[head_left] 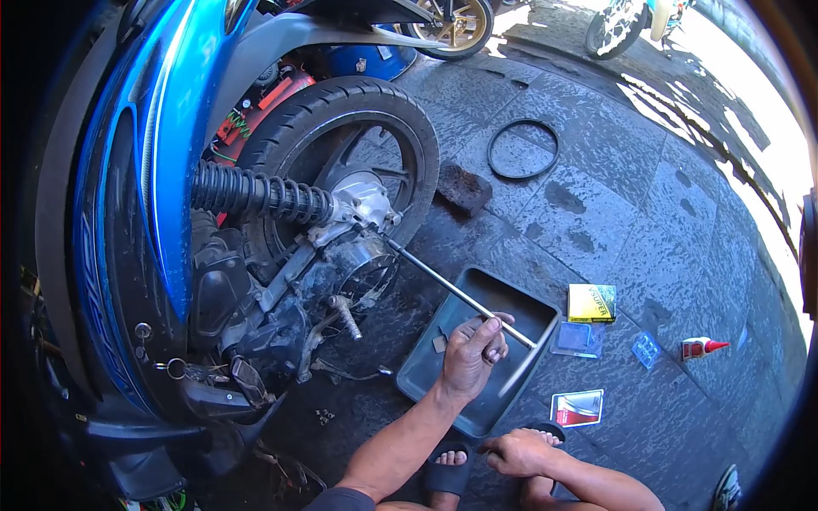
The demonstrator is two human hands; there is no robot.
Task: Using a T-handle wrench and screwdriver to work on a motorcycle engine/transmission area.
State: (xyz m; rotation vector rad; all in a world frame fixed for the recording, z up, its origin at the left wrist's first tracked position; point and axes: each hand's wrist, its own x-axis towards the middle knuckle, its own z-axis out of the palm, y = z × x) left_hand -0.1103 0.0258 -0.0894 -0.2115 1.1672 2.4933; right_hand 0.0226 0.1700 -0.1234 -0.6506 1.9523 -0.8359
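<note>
- Curling loosely near the sandals [446,479], the right hand [517,451] shows nothing in it, but its palm is hidden, so I cannot tell whether it grips anything. It could well help steady the tool.
- The left hand [470,349] is closed round the shaft of the T-wrench [439,279], just short of the crossbar. For a hard turn, a hand on each arm of the bar should push more evenly; for light spinning, this hold looks fine.
- Under that hand lies the tray [515,294], with a small scrap [440,342] in it. It seems a sensible place for loose parts.
- Right of the tray sit the yellow box [591,302] and, farther off, the bottle [697,347].
- The wrench slants across to the hub housing [365,202], its far tip at the metal. Whether it is seated is too small to tell; best to press it fully home and hold it straight, since a tilt could make it slip.
- Behind the housing stands the wheel [426,162]. A block [464,189] lies near its tyre, and the belt [523,150] beyond, well apart from the wrench.
</note>
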